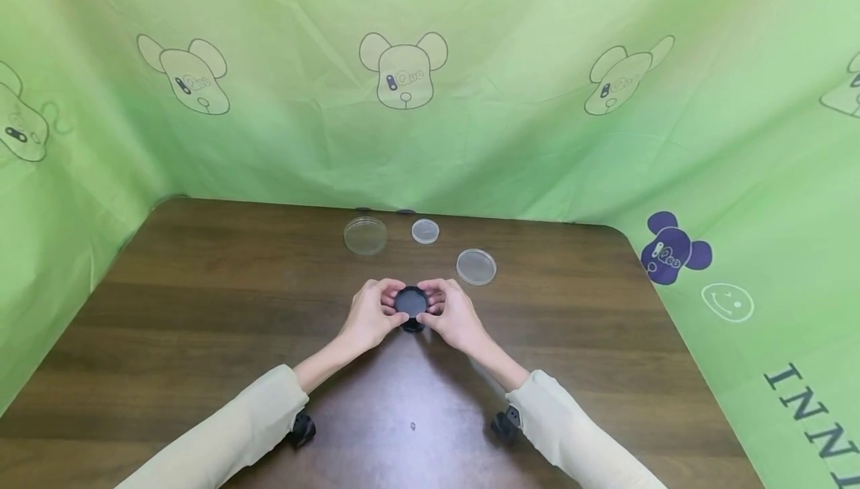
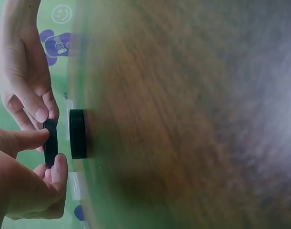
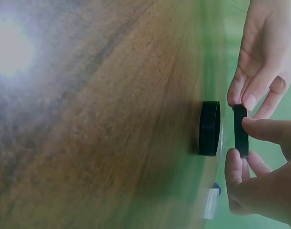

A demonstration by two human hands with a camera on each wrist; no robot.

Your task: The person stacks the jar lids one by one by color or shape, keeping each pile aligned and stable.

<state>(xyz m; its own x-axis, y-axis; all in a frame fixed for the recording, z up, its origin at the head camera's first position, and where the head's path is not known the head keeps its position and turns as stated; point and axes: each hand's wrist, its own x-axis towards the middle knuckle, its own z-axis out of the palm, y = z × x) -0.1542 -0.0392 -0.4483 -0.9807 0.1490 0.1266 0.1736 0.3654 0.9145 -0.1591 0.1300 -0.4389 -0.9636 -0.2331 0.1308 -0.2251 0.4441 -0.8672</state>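
A round black lid (image 1: 410,301) with a greyish middle hangs between both hands, held off the table. My left hand (image 1: 370,315) pinches its left edge between thumb and fingers. On the opposite edge my right hand (image 1: 458,316) grips it the same way. Just beneath stands a short, round black container (image 3: 209,128) on the table, mostly covered by the lid in the head view. In the left wrist view a gap shows between the lid (image 2: 50,143) and the container (image 2: 77,134).
Beyond the hands, a clear round dish (image 1: 365,236), a small clear disc (image 1: 425,231) and a larger clear round lid (image 1: 476,267) lie on the brown wooden table (image 1: 235,287). Green printed cloth (image 1: 497,145) encloses the table's back and sides.
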